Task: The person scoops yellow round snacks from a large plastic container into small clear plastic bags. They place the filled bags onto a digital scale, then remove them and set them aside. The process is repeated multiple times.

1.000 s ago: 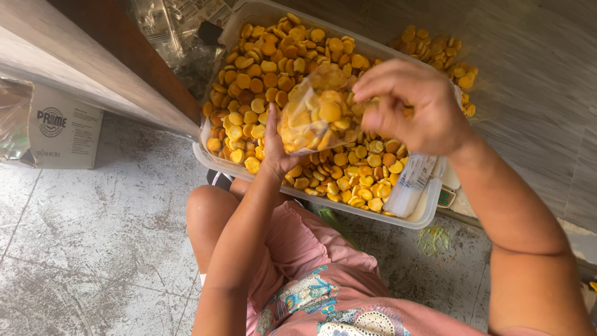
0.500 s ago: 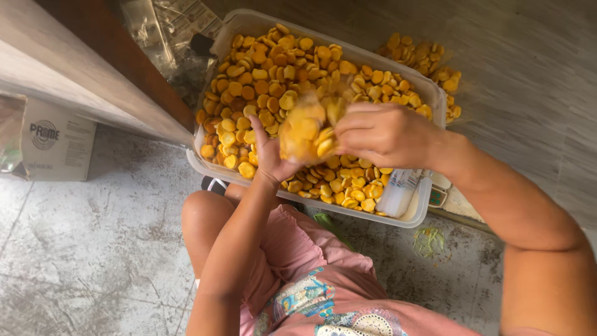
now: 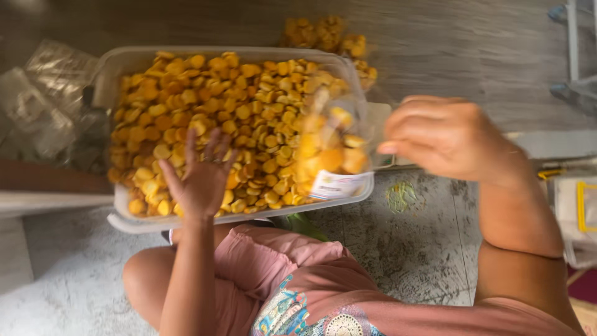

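Note:
A clear plastic tub (image 3: 236,219) full of small round yellow-orange snacks (image 3: 217,106) sits on the floor in front of my knees. My left hand (image 3: 199,177) hovers over the near part of the tub, fingers spread and empty, touching or just above the snacks. My right hand (image 3: 448,140) is beside the tub's right end, fingers closed on the top of a small clear bag (image 3: 329,149) filled with the same snacks. The bag is blurred and carries a white label at its lower edge.
Crinkled clear plastic wrappers (image 3: 50,87) lie left of the tub, and a wooden ledge (image 3: 50,186) lies below them. More loose snacks (image 3: 329,34) are piled on the floor beyond the tub. A metal frame (image 3: 578,56) stands at the upper right.
My left hand has let go of the bag and spread over the snacks. My right hand has carried the bag to the tub's right end.

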### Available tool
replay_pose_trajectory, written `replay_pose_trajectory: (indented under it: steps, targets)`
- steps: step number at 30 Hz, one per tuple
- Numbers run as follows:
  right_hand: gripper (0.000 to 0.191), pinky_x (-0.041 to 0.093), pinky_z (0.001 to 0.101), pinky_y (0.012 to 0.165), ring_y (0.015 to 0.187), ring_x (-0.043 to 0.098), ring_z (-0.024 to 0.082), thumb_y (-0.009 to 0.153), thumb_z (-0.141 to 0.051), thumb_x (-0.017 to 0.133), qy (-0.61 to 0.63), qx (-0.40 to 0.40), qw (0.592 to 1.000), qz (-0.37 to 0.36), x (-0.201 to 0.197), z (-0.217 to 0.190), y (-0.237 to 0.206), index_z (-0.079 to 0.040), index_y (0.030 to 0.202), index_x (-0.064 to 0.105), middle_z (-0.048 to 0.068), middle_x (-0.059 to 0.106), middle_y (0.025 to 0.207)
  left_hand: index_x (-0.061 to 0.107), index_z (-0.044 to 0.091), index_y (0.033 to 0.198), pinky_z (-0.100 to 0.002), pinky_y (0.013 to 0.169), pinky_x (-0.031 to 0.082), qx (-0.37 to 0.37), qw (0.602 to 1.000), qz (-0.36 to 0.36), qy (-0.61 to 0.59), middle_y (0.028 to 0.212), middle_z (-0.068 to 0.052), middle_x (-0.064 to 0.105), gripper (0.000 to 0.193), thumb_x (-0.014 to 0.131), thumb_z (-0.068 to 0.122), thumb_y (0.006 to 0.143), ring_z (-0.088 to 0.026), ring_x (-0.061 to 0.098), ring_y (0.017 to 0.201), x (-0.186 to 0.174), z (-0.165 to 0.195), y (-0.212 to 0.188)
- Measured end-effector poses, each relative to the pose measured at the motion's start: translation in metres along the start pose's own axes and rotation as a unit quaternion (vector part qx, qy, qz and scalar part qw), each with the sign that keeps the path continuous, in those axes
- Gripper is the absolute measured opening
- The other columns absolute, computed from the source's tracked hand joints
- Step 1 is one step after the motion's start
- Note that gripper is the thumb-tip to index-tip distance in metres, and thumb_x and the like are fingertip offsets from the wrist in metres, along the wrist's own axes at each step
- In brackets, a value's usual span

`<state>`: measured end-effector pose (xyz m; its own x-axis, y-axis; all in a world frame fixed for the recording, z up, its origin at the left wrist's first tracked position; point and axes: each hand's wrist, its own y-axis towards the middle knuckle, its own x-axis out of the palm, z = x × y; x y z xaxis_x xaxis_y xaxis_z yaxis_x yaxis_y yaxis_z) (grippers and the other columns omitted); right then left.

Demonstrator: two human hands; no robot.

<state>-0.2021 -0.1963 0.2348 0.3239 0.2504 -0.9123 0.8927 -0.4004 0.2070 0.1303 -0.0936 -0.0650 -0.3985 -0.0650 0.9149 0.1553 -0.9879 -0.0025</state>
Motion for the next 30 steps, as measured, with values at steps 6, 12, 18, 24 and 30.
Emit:
replay_pose_trajectory:
  steps: [6,12,18,24,30]
  targets:
    - [0.028,0.054,0.042,0.065,0.067,0.067,0.029,0.095,-0.026,0.07,-0.121,0.225,0.96,-0.11,-0.001,0.092,-0.097,-0.002,0.083,0.074,0.011,0.068,0.077,0.023,0.011,0.165,-0.054,0.132,0.024,0.167,0.838,0.032,0.518,0.17,-0.024,0.029,0.081,0.065,0.042,0.103,-0.042,0.028,0.161,0.022,-0.022,-0.024]
    - [0.018,0.06,0.0419,0.08,0.085,0.071,0.028,0.094,-0.017,0.071,-0.247,0.244,0.938,-0.01,0.083,0.225,-0.201,-0.003,0.083,0.077,0.012,0.072,0.083,0.021,0.015,0.166,-0.063,0.132,0.02,0.315,0.546,-0.015,0.776,0.169,-0.024,0.024,0.091,0.073,0.043,0.096,-0.044,0.025,0.159,0.038,-0.068,-0.036]
    - [0.01,0.06,0.0401,0.09,0.101,0.071,0.029,0.094,-0.011,0.073,-0.235,0.264,0.933,0.066,0.175,0.285,-0.246,-0.003,0.093,0.078,0.013,0.075,0.102,0.02,0.021,0.165,-0.074,0.127,0.009,0.326,0.477,-0.095,0.811,0.168,-0.023,0.018,0.093,0.072,0.05,0.094,-0.045,0.021,0.158,0.044,-0.139,-0.031]
    - [0.034,0.06,0.0395,0.078,0.094,0.072,0.026,0.088,-0.027,0.081,-0.205,0.335,0.916,0.076,0.169,0.296,-0.256,-0.005,0.113,0.076,0.009,0.071,0.121,0.018,0.022,0.166,-0.075,0.126,0.006,0.287,0.496,-0.077,0.816,0.169,-0.024,0.016,0.095,0.072,0.051,0.093,-0.046,0.019,0.158,0.04,-0.185,-0.022]
    - [0.058,0.059,0.0351,0.063,0.068,0.07,0.021,0.087,-0.041,0.084,-0.203,0.339,0.909,0.13,0.147,0.292,-0.243,-0.003,0.128,0.069,0.014,0.067,0.13,0.017,0.023,0.166,-0.073,0.127,0.003,0.292,0.506,-0.073,0.808,0.169,-0.024,0.015,0.098,0.073,0.053,0.092,-0.045,0.017,0.16,0.034,-0.209,-0.018]
